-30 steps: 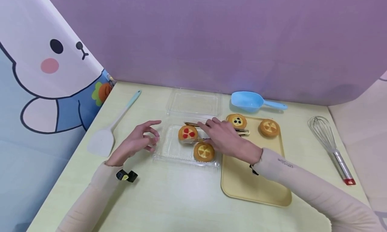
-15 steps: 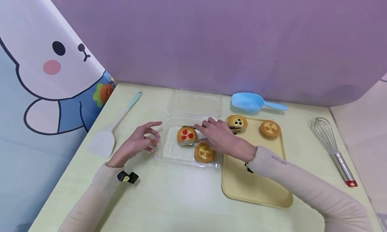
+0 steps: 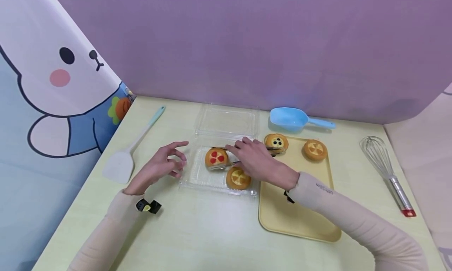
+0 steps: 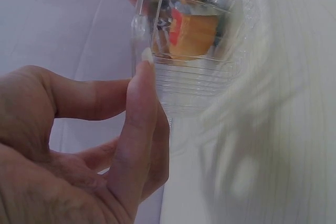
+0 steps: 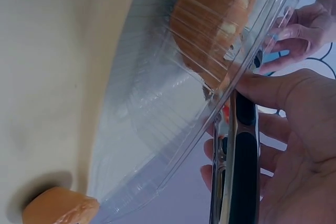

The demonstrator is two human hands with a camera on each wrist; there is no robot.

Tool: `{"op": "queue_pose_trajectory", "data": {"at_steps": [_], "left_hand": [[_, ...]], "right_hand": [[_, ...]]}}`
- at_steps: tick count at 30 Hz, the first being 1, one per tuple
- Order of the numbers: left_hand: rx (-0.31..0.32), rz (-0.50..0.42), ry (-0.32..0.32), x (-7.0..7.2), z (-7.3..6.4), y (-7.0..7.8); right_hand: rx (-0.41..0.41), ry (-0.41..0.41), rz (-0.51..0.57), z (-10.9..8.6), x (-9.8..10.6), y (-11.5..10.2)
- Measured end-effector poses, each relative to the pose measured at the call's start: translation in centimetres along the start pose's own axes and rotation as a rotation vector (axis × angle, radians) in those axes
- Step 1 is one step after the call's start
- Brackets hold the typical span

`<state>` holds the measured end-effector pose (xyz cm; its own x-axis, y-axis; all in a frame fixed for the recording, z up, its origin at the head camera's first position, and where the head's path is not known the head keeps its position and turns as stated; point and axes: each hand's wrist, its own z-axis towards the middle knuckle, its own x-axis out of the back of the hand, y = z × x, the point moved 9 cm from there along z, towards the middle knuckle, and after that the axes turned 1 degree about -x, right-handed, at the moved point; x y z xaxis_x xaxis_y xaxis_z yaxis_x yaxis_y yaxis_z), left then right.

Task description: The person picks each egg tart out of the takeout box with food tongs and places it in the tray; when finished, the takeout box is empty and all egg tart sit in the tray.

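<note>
My right hand [image 3: 257, 159] holds metal tongs [image 5: 242, 169] with black grips over the clear plastic box [image 3: 193, 178]. The tong arms lie on either side of a small round tart with red toppings [image 3: 216, 158], inside the box's left half. Beside it, at the front right of the box, sits a tart with a yellow wedge pattern [image 3: 238, 178]. My left hand [image 3: 164, 163] hovers by the box's left edge, fingers bent loosely around nothing. In the left wrist view a fingertip [image 4: 147, 56] overlaps the box rim; whether it touches, I cannot tell.
A yellow tray [image 3: 296, 220] on the right carries a dark-dotted tart [image 3: 276, 142] and another wedge-patterned tart [image 3: 315, 150]. The box's lid [image 3: 227, 121] lies open behind. Around stand a blue scoop [image 3: 289, 118], a whisk [image 3: 388, 173] and a white spatula [image 3: 120, 167].
My right hand has shifted slightly left with the tongs, and the red-topped tart has moved a little left inside the box. The left hand stays in place.
</note>
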<state>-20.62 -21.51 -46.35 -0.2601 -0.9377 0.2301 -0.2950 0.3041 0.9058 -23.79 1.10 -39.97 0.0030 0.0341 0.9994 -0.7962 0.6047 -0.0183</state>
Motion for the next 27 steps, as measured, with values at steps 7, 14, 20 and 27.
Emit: {"op": "queue_pose_trajectory", "data": {"at_steps": [7,14,20,27], "left_hand": [[-0.006,-0.01,-0.003,-0.2,0.1,-0.1],[-0.007,-0.009,-0.008,-0.3,0.1,-0.1],[-0.005,0.002,-0.011,-0.2,0.1,0.1],[-0.011,0.017,-0.008,-0.1,0.0,0.2]], "right_hand": [[-0.009,0.025,0.024,-0.7,0.2,0.3],[-0.043,0.072,0.03,-2.2,1.2,1.0],[-0.068,0.11,0.045,-4.1,2.5,2.2],[-0.108,0.161,0.036,-6.5,4.0,4.0]]}}
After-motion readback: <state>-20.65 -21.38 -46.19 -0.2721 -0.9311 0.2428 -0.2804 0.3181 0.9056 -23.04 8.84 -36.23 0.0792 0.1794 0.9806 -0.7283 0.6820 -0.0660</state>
